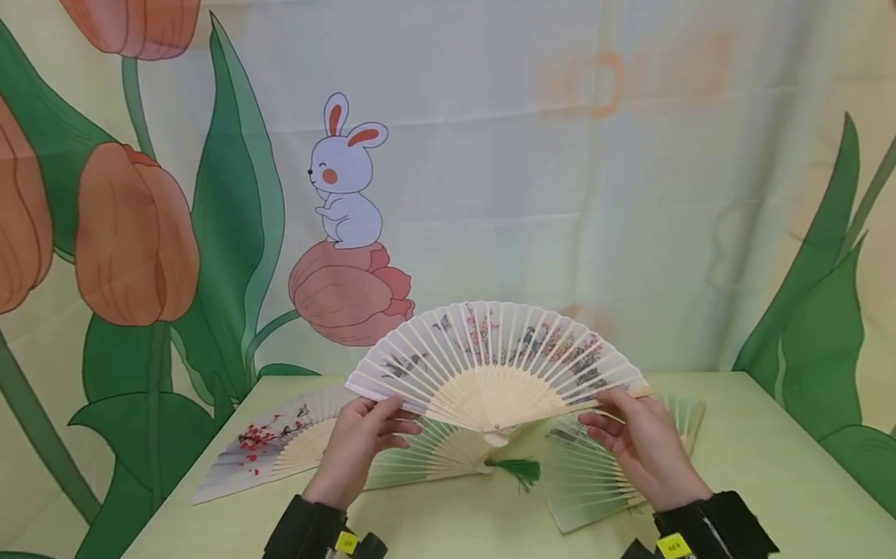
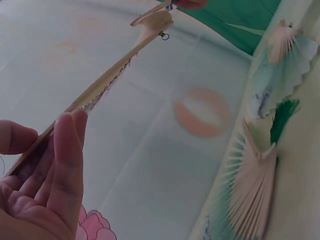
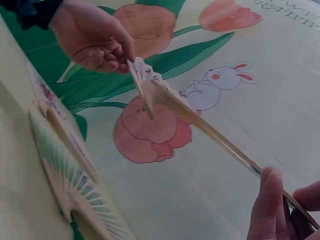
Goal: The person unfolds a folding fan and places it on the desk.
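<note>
A spread folding fan (image 1: 498,386), white with printed flowers and pale wooden ribs, is held up above the table. My left hand (image 1: 359,442) pinches its left outer rib between thumb and fingers. The right outer rib is pinched by my right hand (image 1: 643,438). In the left wrist view the fan's wooden edge (image 2: 100,82) runs up from the left fingers (image 2: 67,150). From the right wrist, the fan (image 3: 210,132) is seen nearly edge-on, with the right fingers (image 3: 270,200) at its near end and the left hand (image 3: 92,37) at the far end.
On the pale green table (image 1: 429,530) lie a spread fan with red blossoms (image 1: 275,437) at left, a green fan (image 1: 426,455) with a dark green tassel (image 1: 520,472) in the middle, and another green fan (image 1: 592,482) at right. A printed cloth (image 1: 489,186) hangs behind.
</note>
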`<state>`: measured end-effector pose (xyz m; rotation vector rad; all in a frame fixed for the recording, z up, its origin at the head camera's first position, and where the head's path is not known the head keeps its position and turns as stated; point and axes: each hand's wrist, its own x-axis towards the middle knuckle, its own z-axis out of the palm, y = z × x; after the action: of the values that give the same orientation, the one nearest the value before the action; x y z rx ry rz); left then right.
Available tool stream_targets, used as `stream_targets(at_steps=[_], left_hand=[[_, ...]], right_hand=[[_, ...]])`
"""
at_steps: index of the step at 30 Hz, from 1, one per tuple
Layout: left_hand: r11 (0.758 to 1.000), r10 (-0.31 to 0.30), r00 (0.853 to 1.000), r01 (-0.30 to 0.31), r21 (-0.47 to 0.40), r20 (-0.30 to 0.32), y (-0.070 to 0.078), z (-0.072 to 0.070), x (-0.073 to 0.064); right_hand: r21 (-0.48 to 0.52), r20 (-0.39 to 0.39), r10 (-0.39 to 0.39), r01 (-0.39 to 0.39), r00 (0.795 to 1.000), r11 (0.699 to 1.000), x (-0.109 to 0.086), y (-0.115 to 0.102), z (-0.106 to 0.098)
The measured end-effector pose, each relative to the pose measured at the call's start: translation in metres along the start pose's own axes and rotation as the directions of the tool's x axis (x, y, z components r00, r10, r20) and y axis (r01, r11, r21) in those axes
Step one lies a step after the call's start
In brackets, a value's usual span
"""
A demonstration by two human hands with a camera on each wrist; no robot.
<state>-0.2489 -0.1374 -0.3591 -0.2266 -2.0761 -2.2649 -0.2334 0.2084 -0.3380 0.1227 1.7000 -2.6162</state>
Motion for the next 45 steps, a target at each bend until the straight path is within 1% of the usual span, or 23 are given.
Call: stream_targets(at_steps=[3,6,11,13,18,21,23,24,26,28,29,30,32,33,34,35,36,38,39,40,41,44,45], left_hand=[[0.998,-0.058,0.998,0.058,0.023,0.017,-0.005,-0.019,-0.007],[0.993,-0.112,0.993,0.11,0.053,0.039,-0.011,-0.037,-0.016],[0.976,-0.199,0.977,0.191,0.108,0.073,-0.025,-0.063,-0.029],[0.965,-0.241,0.965,0.227,0.133,0.102,-0.032,-0.075,-0.034],[0.929,-0.355,0.913,0.319,0.189,0.201,-0.049,-0.106,-0.051],[0.907,-0.409,0.871,0.354,0.229,0.272,-0.055,-0.122,-0.062],[0.893,-0.441,0.838,0.373,0.251,0.321,-0.058,-0.131,-0.069],[0.887,-0.455,0.823,0.382,0.261,0.34,-0.058,-0.135,-0.074],[0.881,-0.465,0.797,0.378,0.284,0.384,-0.059,-0.143,-0.08],[0.871,-0.479,0.782,0.365,0.33,0.399,-0.061,-0.149,-0.085],[0.858,-0.494,0.764,0.353,0.373,0.416,-0.064,-0.154,-0.084],[0.852,-0.5,0.759,0.342,0.397,0.417,-0.067,-0.159,-0.084],[0.833,-0.51,0.756,0.314,0.456,0.411,-0.08,-0.171,-0.083],[0.822,-0.525,0.744,0.318,0.472,0.413,-0.088,-0.179,-0.081],[0.818,-0.528,0.739,0.31,0.484,0.418,-0.098,-0.188,-0.078],[0.816,-0.53,0.733,0.303,0.493,0.427,-0.109,-0.198,-0.076],[0.819,-0.523,0.742,0.301,0.489,0.419,-0.118,-0.205,-0.075],[0.822,-0.522,0.727,0.287,0.492,0.447,-0.135,-0.221,-0.069],[0.824,-0.52,0.719,0.281,0.491,0.462,-0.141,-0.228,-0.067],[0.828,-0.512,0.718,0.267,0.492,0.472,-0.146,-0.233,-0.065],[0.829,-0.514,0.711,0.267,0.492,0.48,-0.148,-0.237,-0.064],[0.814,-0.531,0.71,0.274,0.513,0.463,-0.147,-0.242,-0.063],[0.802,-0.532,0.723,0.263,0.537,0.441,-0.143,-0.241,-0.065]], right_hand=[[-0.026,0.035,0.062,-0.062,0.997,0.998,-0.001,0.012,-0.011],[-0.046,0.089,0.144,-0.14,0.986,0.989,-0.003,0.027,-0.023],[-0.128,0.223,0.261,-0.237,0.939,0.963,-0.007,0.049,-0.046],[-0.165,0.23,0.295,-0.262,0.927,0.951,-0.009,0.055,-0.053],[-0.254,0.225,0.366,-0.309,0.903,0.917,-0.015,0.068,-0.06],[-0.346,0.245,0.391,-0.296,0.887,0.89,-0.019,0.074,-0.062],[-0.435,0.241,0.407,-0.276,0.881,0.857,-0.02,0.077,-0.065],[-0.47,0.241,0.435,-0.288,0.868,0.834,-0.017,0.079,-0.069],[-0.547,0.216,0.461,-0.285,0.861,0.787,-0.015,0.082,-0.075],[-0.592,0.214,0.481,-0.279,0.85,0.756,-0.009,0.088,-0.085],[-0.598,0.23,0.498,-0.282,0.836,0.75,-0.005,0.09,-0.091],[-0.598,0.254,0.511,-0.282,0.821,0.75,0.0,0.094,-0.098],[-0.607,0.304,0.502,-0.241,0.81,0.757,0.005,0.102,-0.107],[-0.606,0.337,0.508,-0.23,0.793,0.762,0.008,0.105,-0.111],[-0.611,0.36,0.522,-0.227,0.774,0.758,0.008,0.104,-0.11],[-0.61,0.384,0.52,-0.214,0.763,0.763,0.007,0.104,-0.109],[-0.618,0.398,0.509,-0.187,0.763,0.764,0.004,0.104,-0.105],[-0.635,0.414,0.501,-0.153,0.76,0.757,-0.006,0.097,-0.092],[-0.634,0.425,0.503,-0.149,0.752,0.759,-0.011,0.094,-0.086],[-0.637,0.435,0.501,-0.138,0.749,0.759,-0.015,0.091,-0.082],[-0.636,0.449,0.491,-0.119,0.746,0.763,-0.018,0.091,-0.079],[-0.673,0.451,0.527,-0.112,0.721,0.731,-0.018,0.091,-0.079],[-0.684,0.449,0.539,-0.114,0.712,0.721,-0.016,0.094,-0.082]])
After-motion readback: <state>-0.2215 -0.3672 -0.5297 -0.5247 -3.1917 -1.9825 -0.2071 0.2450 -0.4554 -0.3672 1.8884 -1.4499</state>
